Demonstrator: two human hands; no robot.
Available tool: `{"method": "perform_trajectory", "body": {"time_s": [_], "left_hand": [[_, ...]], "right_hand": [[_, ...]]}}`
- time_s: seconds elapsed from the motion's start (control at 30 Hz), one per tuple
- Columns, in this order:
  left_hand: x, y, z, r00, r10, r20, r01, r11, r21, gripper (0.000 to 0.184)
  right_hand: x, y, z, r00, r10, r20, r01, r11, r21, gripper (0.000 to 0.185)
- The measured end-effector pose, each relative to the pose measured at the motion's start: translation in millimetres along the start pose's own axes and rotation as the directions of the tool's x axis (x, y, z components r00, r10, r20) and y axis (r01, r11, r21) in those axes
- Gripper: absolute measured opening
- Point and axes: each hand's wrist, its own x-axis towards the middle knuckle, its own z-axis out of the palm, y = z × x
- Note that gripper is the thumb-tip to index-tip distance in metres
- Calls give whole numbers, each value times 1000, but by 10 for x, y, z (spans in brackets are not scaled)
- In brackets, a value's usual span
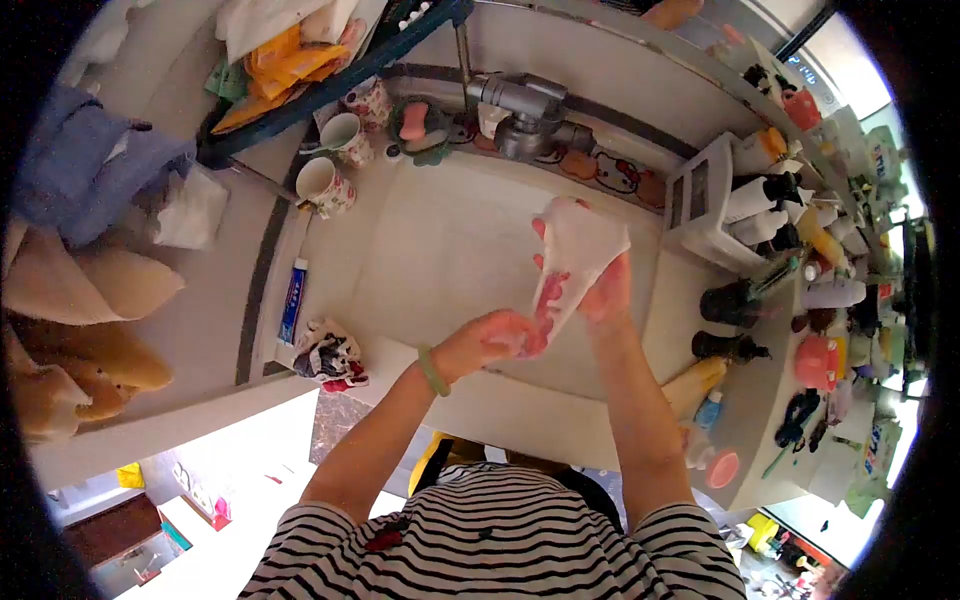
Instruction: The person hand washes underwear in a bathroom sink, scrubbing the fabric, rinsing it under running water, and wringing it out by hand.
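Over the white sink basin [430,240], both my hands hold a small white cloth garment [585,240] with a pink-red patterned part; its exact kind I cannot make out. My left hand [495,338], below a pale green bangle [433,371], has its fingers closed on the garment's lower end. Behind the cloth, my right hand [608,290] grips its upper part. Fingertips of that hand show past the cloth's left edge, while the rest of its fingers are covered. The cloth is stretched between the two hands.
A grey faucet [525,110] rises behind the basin. Left of it are pink soap [413,122], floral mugs [327,186], a toothpaste box [293,300] and crumpled cloths [328,355]. Several bottles crowd the right side, near a white rack [703,200] and a dark bottle [727,346].
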Motion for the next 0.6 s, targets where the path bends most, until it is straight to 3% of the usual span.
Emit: {"method": "perform_trajectory", "body": {"time_s": [0.07, 0.17, 0.3, 0.37, 0.5, 0.57, 0.6], "left_hand": [[-2, 70, 64, 972, -99, -215, 118, 990, 79, 50], [45, 162, 31, 968, -120, -222, 127, 992, 17, 52], [124, 217, 50, 960, -187, -209, 158, 976, -150, 47], [155, 292, 36, 970, -240, -24, 234, 961, -145, 45], [136, 281, 60, 955, -296, 16, 285, 902, -326, 46], [161, 324, 117, 971, -196, -135, 115, 884, -453, 39], [173, 377, 144, 969, -166, -185, 57, 872, -487, 37]], "right_hand": [[11, -18, 3, 1000, 5, 12, -4, 1000, -13, 55], [-3, -66, 71, 1000, -10, 23, 10, 1000, -12, 54], [-9, -105, 147, 998, 9, 61, -6, 999, -49, 56], [-3, -109, 142, 994, 22, 108, -15, 998, -65, 59], [4, -71, 40, 994, 104, 44, -83, 935, -344, 63], [4, -52, -48, 994, 112, -7, -104, 892, -439, 65], [9, -49, -72, 981, 184, -57, -189, 855, -484, 68]]}}
